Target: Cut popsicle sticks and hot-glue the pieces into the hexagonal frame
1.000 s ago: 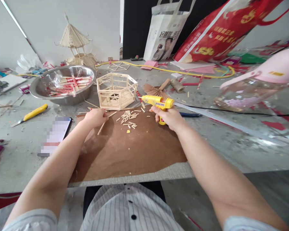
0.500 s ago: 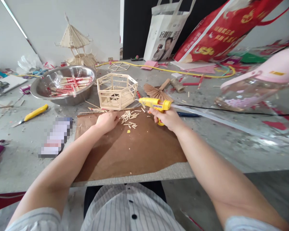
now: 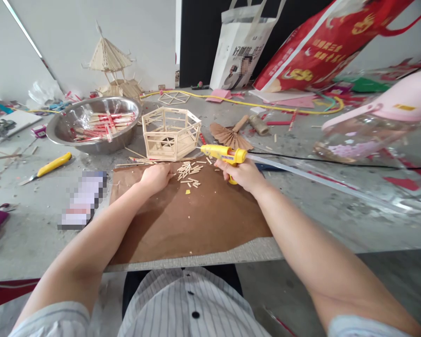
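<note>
My right hand [image 3: 247, 177] is wrapped round a yellow hot glue gun [image 3: 217, 152]. Its nozzle points left, close to the right side of a hexagonal frame [image 3: 173, 152] built from thin wooden sticks. A long clear glue stick [image 3: 301, 177] trails from the gun's back end. On the brown sheet [image 3: 189, 234], my left hand [image 3: 156, 179] rests with curled fingers at the left edge of a pile of short cut sticks [image 3: 186, 172]. Whatever its fingertips hold is too small to make out.
Left of the frame stands a steel bowl [image 3: 56, 133] with wrapped sticks, with a yellow utility knife [image 3: 54, 164] and a phone [image 3: 82, 199] nearer me. A stick pavilion [image 3: 110, 58] stands behind. A pink-lidded jar [image 3: 361, 135] and a black cable [image 3: 337, 161] are at right.
The glue gun has shifted slightly left and down, its nozzle staying beside the stick frame. My left hand has hardly moved beside the pile.
</note>
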Tool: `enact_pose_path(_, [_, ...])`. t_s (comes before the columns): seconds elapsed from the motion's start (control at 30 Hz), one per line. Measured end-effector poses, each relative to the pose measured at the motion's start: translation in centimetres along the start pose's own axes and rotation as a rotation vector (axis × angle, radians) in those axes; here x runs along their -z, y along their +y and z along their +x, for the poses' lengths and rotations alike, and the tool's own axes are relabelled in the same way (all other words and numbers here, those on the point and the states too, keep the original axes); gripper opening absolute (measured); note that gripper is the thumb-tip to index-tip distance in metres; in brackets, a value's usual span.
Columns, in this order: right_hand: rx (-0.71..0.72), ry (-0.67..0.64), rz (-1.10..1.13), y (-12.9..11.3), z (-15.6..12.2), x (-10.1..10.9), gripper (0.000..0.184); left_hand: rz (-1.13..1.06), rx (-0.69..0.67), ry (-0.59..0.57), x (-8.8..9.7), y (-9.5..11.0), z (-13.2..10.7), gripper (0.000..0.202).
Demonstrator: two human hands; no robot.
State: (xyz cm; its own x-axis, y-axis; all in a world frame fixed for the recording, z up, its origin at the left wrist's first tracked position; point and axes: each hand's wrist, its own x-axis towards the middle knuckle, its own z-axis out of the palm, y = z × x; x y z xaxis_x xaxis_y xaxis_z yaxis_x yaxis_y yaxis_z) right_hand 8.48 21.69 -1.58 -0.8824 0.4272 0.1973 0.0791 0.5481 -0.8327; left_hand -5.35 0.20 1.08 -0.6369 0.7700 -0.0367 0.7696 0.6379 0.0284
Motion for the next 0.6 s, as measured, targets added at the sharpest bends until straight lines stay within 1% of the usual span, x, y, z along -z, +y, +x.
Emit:
enact_pose_path(0.1, [-0.012, -0.003, -0.114, -0.4, -0.1, -0.2, 0.043, 0.021, 0.011, 0.004, 0.0, 0.1, -0.1, 0.025])
enact_pose_path(0.17, [-0.017, -0.015, -0.162, -0.6, 0.0, -0.4, 0.04, 0.038, 0.023, 0.002, 0.1, 0.2, -0.1, 0.025])
enact_pose_path(0.33, [0.083, -0.049, -0.148, -0.6, 0.2, -1.0, 0.033, 0.049, 0.059, -0.026, 0.4, 0.5, -0.1, 0.028])
enact_pose_path(0.5, [0.037, -0.058, -0.176, -1.2, 0.0, -1.1, 0.031, 0.077, 0.07, -0.029, 0.4, 1.0, -0.2, 0.028])
enact_pose_path(0.6, [0.072, -0.037, -0.196, -1.6, -0.1, -1.2, 0.027, 0.088, 0.077, -0.024, 0.2, 1.4, -0.3, 0.028])
